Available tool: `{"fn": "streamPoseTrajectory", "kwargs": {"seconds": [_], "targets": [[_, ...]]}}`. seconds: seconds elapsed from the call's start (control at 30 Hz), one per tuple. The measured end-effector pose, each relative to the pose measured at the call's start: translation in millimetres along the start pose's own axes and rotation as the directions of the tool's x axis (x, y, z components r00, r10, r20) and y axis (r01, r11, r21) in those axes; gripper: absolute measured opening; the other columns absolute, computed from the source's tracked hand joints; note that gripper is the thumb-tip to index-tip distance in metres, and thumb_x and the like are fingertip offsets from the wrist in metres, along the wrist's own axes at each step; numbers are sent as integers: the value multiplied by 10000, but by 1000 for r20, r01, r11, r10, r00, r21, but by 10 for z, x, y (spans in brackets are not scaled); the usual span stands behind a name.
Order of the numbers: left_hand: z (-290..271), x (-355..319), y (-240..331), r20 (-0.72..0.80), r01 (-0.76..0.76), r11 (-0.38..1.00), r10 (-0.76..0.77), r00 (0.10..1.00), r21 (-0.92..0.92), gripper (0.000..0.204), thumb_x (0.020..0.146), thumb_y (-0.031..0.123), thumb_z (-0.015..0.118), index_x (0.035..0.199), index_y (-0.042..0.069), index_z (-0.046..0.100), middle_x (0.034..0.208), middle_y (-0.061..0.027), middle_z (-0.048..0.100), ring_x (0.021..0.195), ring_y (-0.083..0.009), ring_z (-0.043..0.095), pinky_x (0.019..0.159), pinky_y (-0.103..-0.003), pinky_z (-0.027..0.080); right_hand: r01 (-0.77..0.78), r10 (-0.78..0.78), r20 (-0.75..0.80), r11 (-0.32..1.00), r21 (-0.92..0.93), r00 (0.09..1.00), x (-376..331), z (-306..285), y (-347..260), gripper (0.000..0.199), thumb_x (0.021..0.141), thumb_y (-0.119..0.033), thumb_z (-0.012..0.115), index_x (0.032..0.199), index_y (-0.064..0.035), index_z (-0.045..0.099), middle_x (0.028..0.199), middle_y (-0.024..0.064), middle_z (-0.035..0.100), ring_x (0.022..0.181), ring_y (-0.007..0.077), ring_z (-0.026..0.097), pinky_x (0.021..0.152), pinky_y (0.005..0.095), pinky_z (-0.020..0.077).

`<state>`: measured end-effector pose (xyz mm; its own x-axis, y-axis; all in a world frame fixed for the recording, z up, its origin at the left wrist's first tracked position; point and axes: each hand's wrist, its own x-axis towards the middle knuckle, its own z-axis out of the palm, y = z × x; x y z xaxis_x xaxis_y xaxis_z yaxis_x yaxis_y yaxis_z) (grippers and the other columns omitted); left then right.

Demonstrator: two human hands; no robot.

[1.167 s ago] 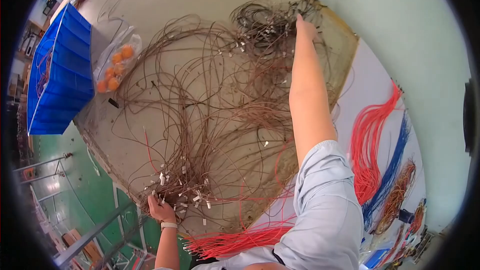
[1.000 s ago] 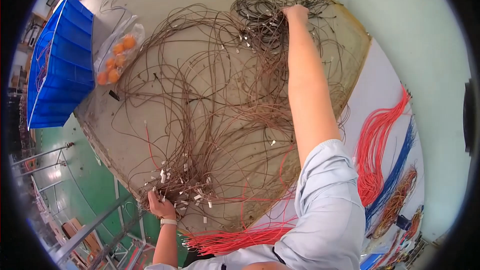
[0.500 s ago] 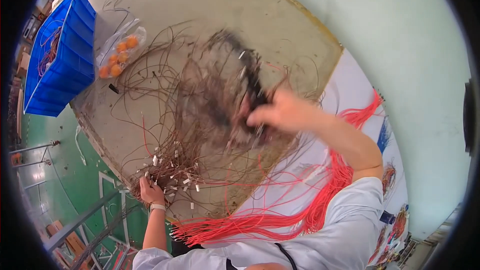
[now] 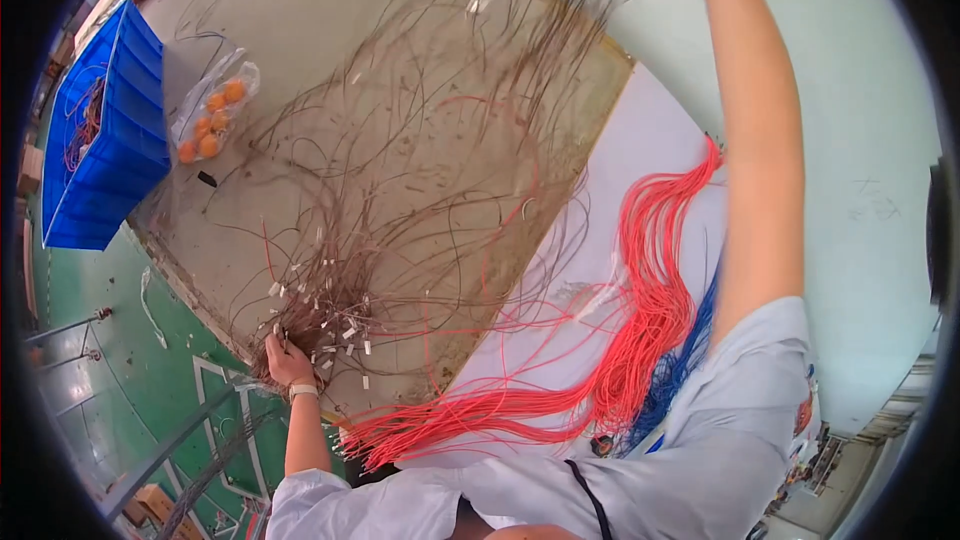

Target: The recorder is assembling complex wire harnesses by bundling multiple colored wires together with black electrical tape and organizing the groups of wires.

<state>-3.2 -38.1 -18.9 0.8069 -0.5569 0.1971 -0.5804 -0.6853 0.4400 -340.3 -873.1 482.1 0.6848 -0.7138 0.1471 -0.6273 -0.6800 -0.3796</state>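
A big tangle of thin brown wires with small white tags at their ends spreads over a worn tan table. My left hand grips the gathered tagged ends of the bundle at the table's near edge. My right forearm is raised high and runs out of the top of the picture, so my right hand is out of view. Strands of the brown wires stretch upward toward the top edge beside that arm.
A sheaf of red wires and some blue wires lie on a white sheet at the right. A blue crate and a clear bag of orange fruit sit at the table's left. Green floor lies below.
My right arm drew back from the far tangle, then swung up past the top edge, lifting the wires with it. My left hand kept its hold on the tagged ends.
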Motion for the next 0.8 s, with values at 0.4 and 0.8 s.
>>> {"fn": "streamPoseTrajectory", "kwargs": {"seconds": [0.4, 0.8], "targets": [[-245, -66, -160, -168, -74, 997, 79, 983, 36, 137, 851, 78, 537, 976, 26, 561, 922, -147, 610, 823, -369, 604, 663, -444, 479, -115, 163, -85, 908, 402, 983, -2198, 3108, -1601, 338, 864, -260, 661, 1084, -4, 658, 975, 77, 699, 917, 147, 640, 805, 304, 501], [-770, -227, -131, -183, 27, 864, -137, 974, -502, 95, 915, 80, 526, 923, 0, 576, 772, -134, 585, 683, -265, 559, 634, -374, 441, -756, 129, 807, -291, 587, 577, -5596, 4966, -4264, 333, 934, -258, 586, 1141, 3, 595, 1045, 122, 663, 950, 187, 649, 836, 300, 528]]}}
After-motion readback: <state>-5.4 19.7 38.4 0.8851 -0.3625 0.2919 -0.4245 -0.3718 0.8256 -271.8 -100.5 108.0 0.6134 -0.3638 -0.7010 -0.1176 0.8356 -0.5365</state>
